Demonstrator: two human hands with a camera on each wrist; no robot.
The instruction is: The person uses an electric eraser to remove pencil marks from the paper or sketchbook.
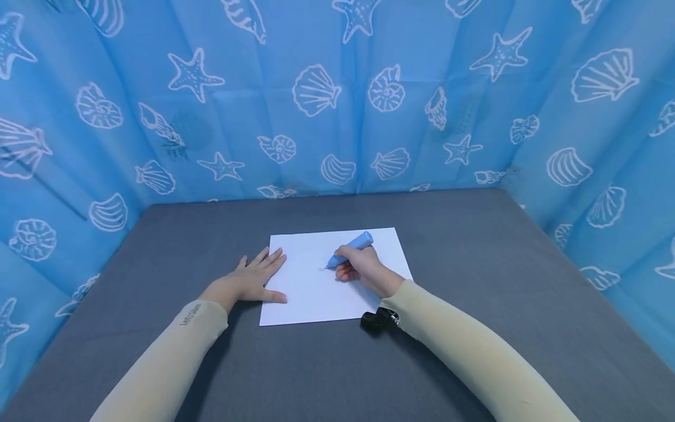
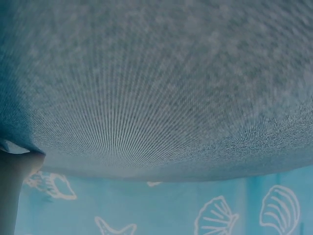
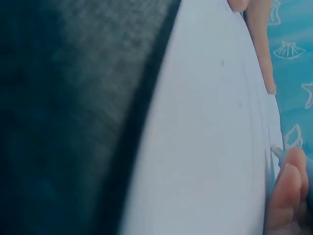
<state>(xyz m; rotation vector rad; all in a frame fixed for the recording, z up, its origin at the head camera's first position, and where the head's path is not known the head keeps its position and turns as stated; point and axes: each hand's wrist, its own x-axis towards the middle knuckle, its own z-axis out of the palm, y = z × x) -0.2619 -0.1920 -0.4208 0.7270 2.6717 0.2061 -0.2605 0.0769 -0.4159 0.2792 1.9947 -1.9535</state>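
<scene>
A white sheet of paper [image 1: 306, 308] lies on the grey cloth. My left hand [image 1: 252, 281] rests flat at its left side, fingers spread and the thumb on the sheet. My right hand [image 1: 366, 266] grips a thick blue pen [image 1: 361, 241], its narrow tip at the paper near a small faint mark [image 1: 322, 269]. In the right wrist view the curled fingers [image 3: 286, 196] show beside the pen tip [image 3: 277, 151], with my left hand [image 3: 259, 39] beyond the paper. The left wrist view catches only a dark bit of the left hand [image 2: 22, 169] at its edge.
Grey cloth [image 1: 464, 246] covers the table around the sheet. A blue curtain [image 1: 337, 135] with white shells and starfish stands behind and along both sides. A small black device [image 1: 375, 321] is on my right wrist, over the paper's near edge.
</scene>
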